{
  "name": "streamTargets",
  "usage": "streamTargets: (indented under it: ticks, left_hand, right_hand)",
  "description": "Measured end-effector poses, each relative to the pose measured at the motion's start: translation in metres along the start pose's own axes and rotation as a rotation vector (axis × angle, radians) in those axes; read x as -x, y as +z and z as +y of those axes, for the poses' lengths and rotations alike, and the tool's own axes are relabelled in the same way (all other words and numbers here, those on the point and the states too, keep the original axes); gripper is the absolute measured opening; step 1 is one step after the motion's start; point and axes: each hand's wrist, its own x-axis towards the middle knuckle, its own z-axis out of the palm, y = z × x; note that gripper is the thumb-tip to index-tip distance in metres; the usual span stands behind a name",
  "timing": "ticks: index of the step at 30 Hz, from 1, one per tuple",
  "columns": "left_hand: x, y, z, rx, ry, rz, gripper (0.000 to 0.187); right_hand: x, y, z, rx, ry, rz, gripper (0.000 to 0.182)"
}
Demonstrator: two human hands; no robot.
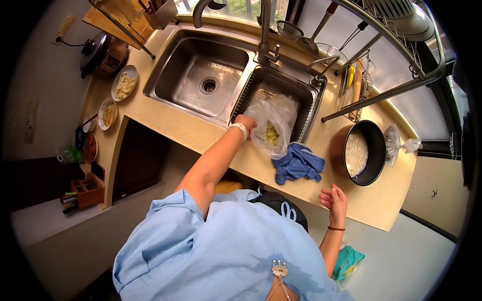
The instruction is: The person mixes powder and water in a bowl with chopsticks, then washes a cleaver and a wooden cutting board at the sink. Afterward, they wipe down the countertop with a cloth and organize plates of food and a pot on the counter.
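Observation:
My left hand (245, 125) is closed on the rim of a clear plastic bag (273, 118), which hangs over the front edge of the right sink basin. Yellow-green scraps (271, 133) lie inside the bag. A black drain basket (306, 103) sits in that basin behind it. My right hand (333, 197) is held past the counter's front edge, fingers loosely curled and apart, with nothing in it. Between the hands a crumpled blue cloth (299, 163) lies on the counter. The brown pot (341, 154) with white contents (356, 153) stands beyond my right hand.
The left sink basin (196, 75) and faucet (264, 45) are behind. A metal rack (386, 95) stands at the right, near a tied plastic bag (393, 143). Plates of food (124, 83) and a cooker (104, 54) line the left counter.

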Motion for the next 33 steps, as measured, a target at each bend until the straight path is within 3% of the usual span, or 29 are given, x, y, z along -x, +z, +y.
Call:
streamTargets:
  ticks: [1, 2, 3, 5, 6, 8, 9, 11, 12, 15, 17, 18, 21, 23, 25, 27, 33]
  left_hand:
    - [-0.015, 0.008, -0.007, 0.388, -0.028, 0.043, 0.016]
    - [-0.013, 0.011, -0.002, 0.194, 0.158, 0.081, 0.012]
    - [0.0, 0.017, 0.013, 0.184, 0.158, 0.073, 0.012]
    - [0.029, 0.033, 0.047, 0.452, 0.456, 0.094, 0.013]
    - [0.044, 0.035, 0.063, 0.441, 0.456, 0.079, 0.013]
    - [0.074, 0.037, 0.095, 0.382, 0.699, -0.058, 0.011]
    - [0.089, 0.038, 0.104, 0.267, 0.793, -0.01, 0.014]
    - [0.098, 0.043, 0.106, -0.055, 1.197, 0.191, 0.02]
    - [0.109, 0.044, 0.104, -0.284, 1.238, 0.101, 0.027]
    - [0.096, 0.052, 0.063, -1.052, 1.133, -0.341, 0.045]
    - [0.065, 0.056, 0.026, -1.571, 0.93, -0.523, 0.053]
    - [0.08, 0.059, 0.026, -1.648, 0.823, -0.497, 0.053]
    - [0.106, 0.048, 0.024, -1.564, 0.944, -0.373, 0.057]
    - [0.128, 0.042, 0.028, -1.553, 1.025, -0.117, 0.059]
    - [0.13, 0.03, 0.02, -1.436, 1.248, 0.042, 0.063]
    - [0.134, 0.016, 0.013, -1.322, 1.304, 0.117, 0.06]
    - [0.153, -0.009, -0.016, -0.989, 1.108, 0.123, 0.043]
  right_hand:
    - [0.001, -0.003, 0.003, -0.014, -0.003, 0.02, 0.045]
    - [0.001, -0.005, 0.006, -0.029, -0.007, 0.04, 0.043]
    - [0.001, -0.007, 0.01, -0.037, -0.004, 0.049, 0.043]
    - [0.001, -0.013, 0.019, -0.061, -0.002, 0.089, 0.042]
    - [0.001, -0.014, 0.022, -0.073, -0.001, 0.103, 0.042]
    - [-0.003, -0.016, 0.025, -0.127, -0.01, 0.106, 0.041]
    - [-0.003, -0.015, 0.024, -0.147, -0.011, 0.134, 0.041]
    - [-0.004, -0.013, 0.02, -0.247, -0.023, 0.149, 0.039]
    - [-0.005, -0.013, 0.02, -0.274, -0.025, 0.191, 0.039]
    - [-0.015, -0.018, 0.018, -0.401, -0.038, 0.216, 0.04]
    - [-0.021, -0.023, 0.018, -0.396, -0.045, 0.196, 0.042]
    - [-0.02, -0.024, 0.015, -0.398, -0.06, 0.201, 0.045]
    - [-0.02, -0.031, 0.008, -0.445, -0.159, 0.245, 0.049]
    - [-0.018, -0.037, -0.008, -0.542, -0.179, 0.241, 0.049]
    - [-0.021, -0.044, -0.02, -0.642, -0.211, 0.239, 0.05]
    - [-0.028, -0.053, -0.025, -0.588, -0.232, 0.164, 0.052]
    - [-0.035, -0.068, -0.014, -0.404, -0.219, 0.231, 0.046]
